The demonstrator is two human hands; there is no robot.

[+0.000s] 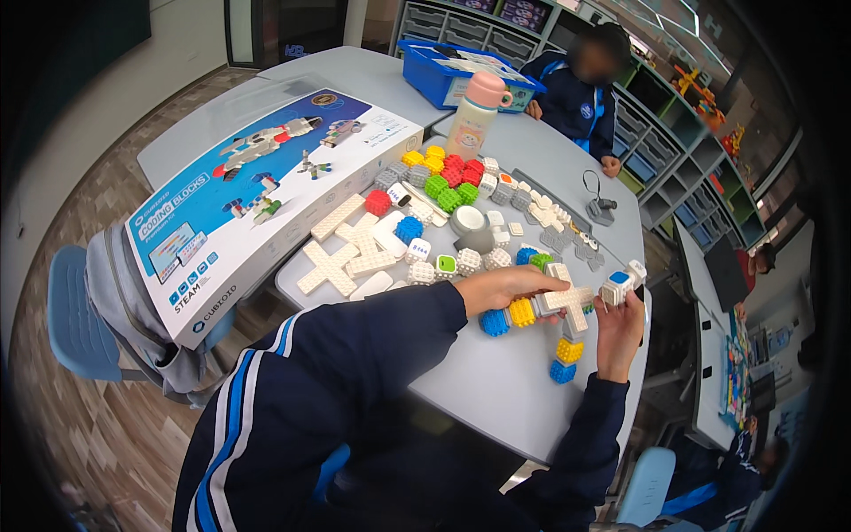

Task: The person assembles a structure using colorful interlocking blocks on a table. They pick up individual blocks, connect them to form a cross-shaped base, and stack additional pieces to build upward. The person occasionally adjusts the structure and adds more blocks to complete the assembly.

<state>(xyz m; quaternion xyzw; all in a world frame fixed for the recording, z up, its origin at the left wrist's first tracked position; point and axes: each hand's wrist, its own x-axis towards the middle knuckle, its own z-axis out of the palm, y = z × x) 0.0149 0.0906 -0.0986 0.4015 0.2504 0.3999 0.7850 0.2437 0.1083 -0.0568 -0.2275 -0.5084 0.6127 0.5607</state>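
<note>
My left hand (507, 289) grips a building-block assembly near the table's front right. A white cross-shaped plate (574, 300) forms its middle; yellow blocks (522, 312) and blue blocks (495, 323) stick out from it toward the left and toward me. Green and blue blocks show at its far side. Between the fingers of my right hand (620, 330) is a white cube block (616, 288) with a blue square on one face, joined to another white piece. It is held close to the plate's right side; whether they touch, I cannot tell.
Loose blocks, among them green ones (450, 191), white plates (341, 266) and grey connectors (558, 239), lie beyond my hands. A large box (266, 204) is at left. A bottle (474, 120) and blue bin (425, 71) stand farther back. Another person (576, 93) sits across.
</note>
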